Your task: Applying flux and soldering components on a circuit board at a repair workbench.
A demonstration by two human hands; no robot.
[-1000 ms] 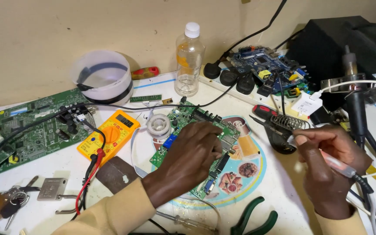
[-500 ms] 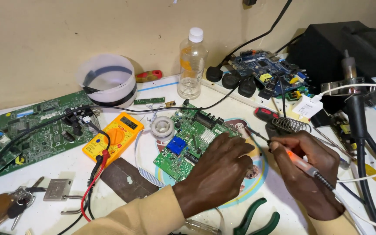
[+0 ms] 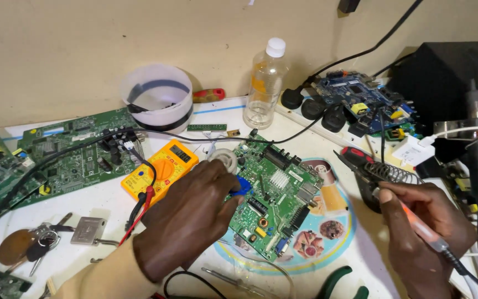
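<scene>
A green circuit board (image 3: 275, 196) lies on the white table in the middle. My left hand (image 3: 192, 213) rests on the board's left edge, fingers curled over a small blue part (image 3: 243, 186) next to a solder spool (image 3: 223, 158). My right hand (image 3: 421, 221) holds an orange soldering iron (image 3: 416, 221) like a pen, its tip near the coiled wire iron stand (image 3: 391, 173) to the right of the board, apart from the board.
A yellow multimeter (image 3: 161, 169) with red and black leads sits left of the board. Behind are a white tub (image 3: 156, 99), a clear plastic bottle (image 3: 264, 83), a power strip with black plugs (image 3: 316, 108) and a blue circuit board (image 3: 360, 99). Green boards (image 3: 56, 158), keys (image 3: 40, 241), green-handled pliers (image 3: 341, 279).
My left hand slid left off the middle of the board to its left edge. My right hand moved the soldering iron away from the board toward the coiled stand.
</scene>
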